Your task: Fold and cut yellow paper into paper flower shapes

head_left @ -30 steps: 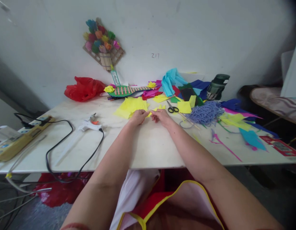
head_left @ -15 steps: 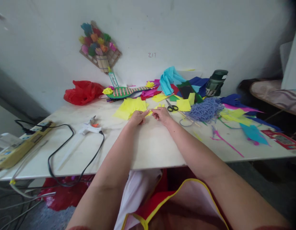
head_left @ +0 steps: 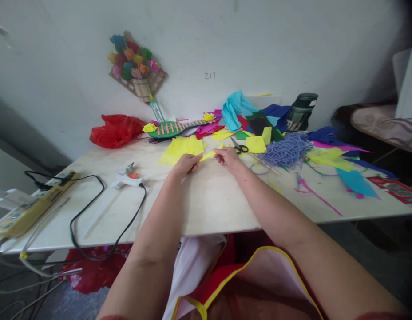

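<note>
Between left hand and right hand, a yellow paper strip, each grip pinched together on one end.

The table stands against the wall. The glue gun lies left of the hands; the power strip lies farther left at the edge. The scissors lie just right of the right hand. The yarn lies right of the scissors, with what appears to be a bottle behind it. The bag sits at the rear left.

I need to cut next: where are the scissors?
The scissors lie on the table, just right of the right hand, beside a yellow paper square.
</note>
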Available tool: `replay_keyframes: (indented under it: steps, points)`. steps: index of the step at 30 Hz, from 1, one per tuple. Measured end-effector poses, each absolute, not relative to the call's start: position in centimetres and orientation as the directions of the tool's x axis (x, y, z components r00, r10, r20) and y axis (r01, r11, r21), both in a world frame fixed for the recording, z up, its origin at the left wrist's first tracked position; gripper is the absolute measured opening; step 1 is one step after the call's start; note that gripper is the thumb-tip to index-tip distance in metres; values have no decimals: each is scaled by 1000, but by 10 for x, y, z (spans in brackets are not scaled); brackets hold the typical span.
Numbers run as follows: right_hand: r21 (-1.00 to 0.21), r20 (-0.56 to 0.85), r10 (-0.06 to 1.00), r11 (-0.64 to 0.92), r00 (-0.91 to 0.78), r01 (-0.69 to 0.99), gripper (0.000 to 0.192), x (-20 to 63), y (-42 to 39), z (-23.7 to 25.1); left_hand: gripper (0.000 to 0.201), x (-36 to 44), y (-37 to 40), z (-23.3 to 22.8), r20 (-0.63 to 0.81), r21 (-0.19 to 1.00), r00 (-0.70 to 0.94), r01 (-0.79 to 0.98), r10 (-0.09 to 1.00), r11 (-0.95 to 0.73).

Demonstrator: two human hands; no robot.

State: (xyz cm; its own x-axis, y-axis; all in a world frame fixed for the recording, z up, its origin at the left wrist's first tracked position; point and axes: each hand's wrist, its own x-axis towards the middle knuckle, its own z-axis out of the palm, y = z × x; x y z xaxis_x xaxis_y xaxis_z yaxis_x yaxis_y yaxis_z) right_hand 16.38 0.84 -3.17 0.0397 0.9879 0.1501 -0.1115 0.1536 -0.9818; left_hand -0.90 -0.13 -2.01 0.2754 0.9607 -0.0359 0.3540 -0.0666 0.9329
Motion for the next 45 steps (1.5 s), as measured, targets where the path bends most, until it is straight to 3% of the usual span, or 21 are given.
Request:
replay_keyframes:
  steps: [4, 7, 12, 16, 22, 27, 35, 45]
  points:
    - [-982, 125, 990, 132, 65, -134, 21, 166, 9, -31, 48, -12, 1, -20, -48, 920, 188, 391, 981, -29]
    - [-978, 114, 991, 125, 72, -168, 20, 170, 10, -30, 52, -16, 6, -24, 24, 913, 149, 398, 989, -83]
    - [-979, 94, 995, 96, 20, -179, 21, 172, 9, -30, 48, -13, 11, -26, 39, 959, 84, 277, 996, -61]
    - [-988, 100, 992, 91, -75, -122, 22, 169, 8, -34, 47, -2, 4, -23, 11, 958, 142, 284, 990, -51]
    - [-993, 118, 978, 115, -171, -29, 24, 164, 7, -39, 40, 3, -4, -24, 66, 909, 320, 372, 945, -190]
    - [-991, 121, 970, 106, -208, -84, 28, 163, 5, -37, 37, -1, -1, -27, 69, 924, 352, 330, 933, -193]
    - [-979, 205, 965, 203, -164, -28, 33, 164, 4, -36, 35, -1, -1, -27, -23, 971, 402, 228, 915, -75]
    - [-988, 115, 992, 120, -54, 101, 32, 157, -2, -26, 35, -2, -2, -26, 4, 963, 457, 238, 890, -126]
